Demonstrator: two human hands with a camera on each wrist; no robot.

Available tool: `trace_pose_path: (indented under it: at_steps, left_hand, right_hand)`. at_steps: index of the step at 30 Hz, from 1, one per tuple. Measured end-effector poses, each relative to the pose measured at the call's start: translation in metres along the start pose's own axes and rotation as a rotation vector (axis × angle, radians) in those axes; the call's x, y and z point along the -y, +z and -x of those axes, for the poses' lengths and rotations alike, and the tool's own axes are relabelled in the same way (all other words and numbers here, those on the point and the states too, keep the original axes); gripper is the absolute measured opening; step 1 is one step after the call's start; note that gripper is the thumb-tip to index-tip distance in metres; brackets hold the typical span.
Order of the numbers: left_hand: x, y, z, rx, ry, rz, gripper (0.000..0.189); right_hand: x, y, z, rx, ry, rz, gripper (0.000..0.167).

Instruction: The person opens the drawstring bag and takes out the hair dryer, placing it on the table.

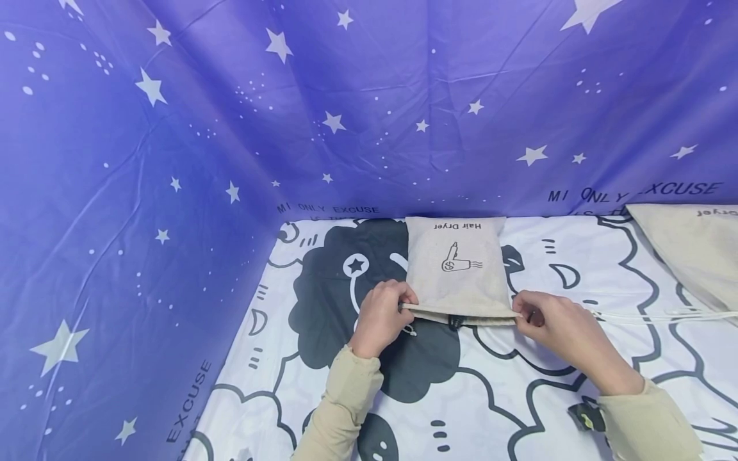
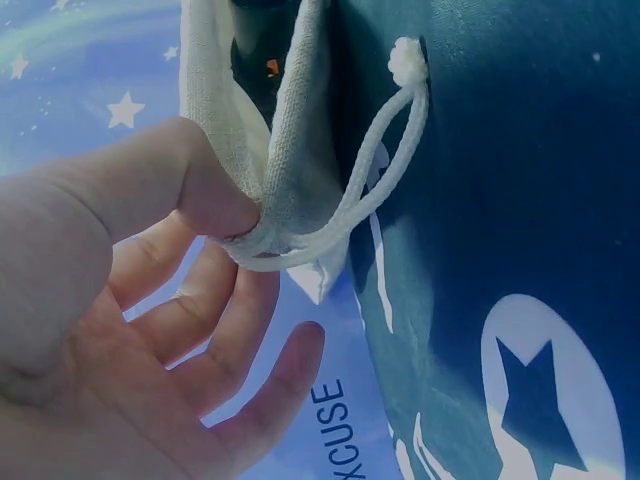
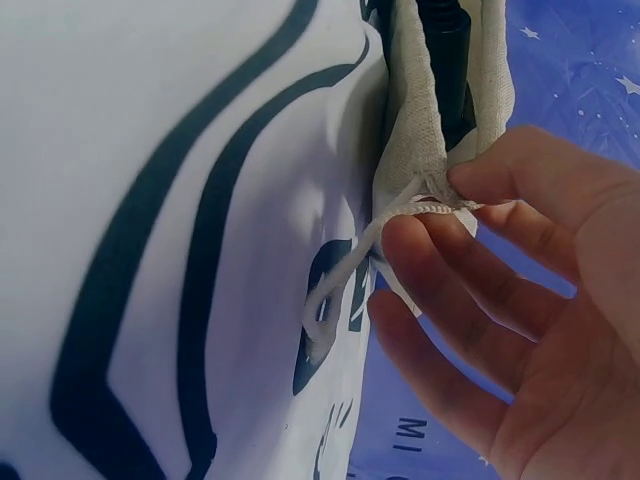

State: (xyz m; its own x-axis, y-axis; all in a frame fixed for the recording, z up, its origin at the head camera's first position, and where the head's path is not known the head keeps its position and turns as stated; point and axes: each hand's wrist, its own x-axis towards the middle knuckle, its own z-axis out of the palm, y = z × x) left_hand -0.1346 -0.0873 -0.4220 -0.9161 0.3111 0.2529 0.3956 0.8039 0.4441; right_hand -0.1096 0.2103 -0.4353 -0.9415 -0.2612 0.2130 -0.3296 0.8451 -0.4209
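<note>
A beige cloth drawstring bag (image 1: 455, 282) printed "Hair Dryer" lies flat, its mouth facing me. My left hand (image 1: 383, 314) pinches the left corner of the mouth between thumb and index finger; a knotted white cord loop (image 2: 395, 130) hangs out there. At the opposite corner, my right hand (image 1: 553, 323) pinches the hem, where another cord (image 3: 350, 255) comes out. Between the parted hems, a black object (image 3: 450, 70) shows inside, with a ribbed part in the right wrist view. Most of it is hidden by the cloth.
To the right lies a second beige bag (image 1: 692, 250) with similar lettering, its white cords (image 1: 669, 315) stretching toward my right hand. A small black item (image 1: 588, 416) is beside my right sleeve. Purple star-printed fabric (image 1: 357, 115) rises behind and left of the white cartoon-print sheet (image 1: 496, 422).
</note>
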Motion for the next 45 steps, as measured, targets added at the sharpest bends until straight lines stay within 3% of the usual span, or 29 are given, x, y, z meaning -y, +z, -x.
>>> trace_pose_path:
  at_steps: [11, 26, 45]
  left_hand:
    - [0.006, 0.0, 0.001, 0.028, -0.038, 0.025, 0.025]
    - [0.01, 0.003, 0.004, 0.054, -0.067, 0.05, 0.024]
    - [0.015, 0.015, 0.007, 0.084, -0.136, 0.044, 0.014]
  right_hand:
    - [0.002, 0.0, -0.005, 0.022, -0.042, 0.057, 0.021]
    - [0.004, 0.006, -0.003, 0.135, 0.02, 0.026, 0.026]
    - [0.007, 0.017, -0.001, 0.169, 0.025, -0.012, 0.023]
